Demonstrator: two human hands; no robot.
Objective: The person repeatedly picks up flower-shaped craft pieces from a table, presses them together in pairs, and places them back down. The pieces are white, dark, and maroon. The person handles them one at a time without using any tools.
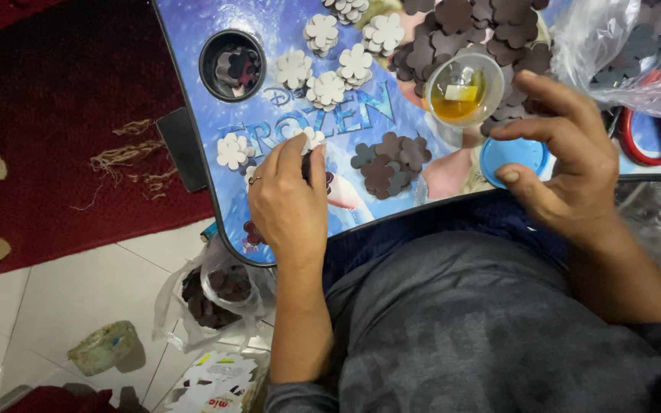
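Note:
My left hand (288,195) rests on the blue picture-printed lap table (193,46), its fingertips pinching a white flower-shaped foam cutout (312,138) with a dark piece under it. My right hand (568,164) hovers with fingers spread and nothing in it, just above a blue round lid (510,153) and close to a clear cup of yellow glue (462,90). White flower stacks (327,88) lie at the table's middle back. Brown flower cutouts (388,162) sit between my hands, and a bigger brown pile (483,30) lies behind the cup.
A round cup hole (232,64) in the table holds dark pieces. A clear plastic bag of brown cutouts (636,46) and red-handled scissors (648,138) lie at right. On the tiled floor sit another bag of brown pieces (212,294), a tape roll (105,346) and a red rug (55,130).

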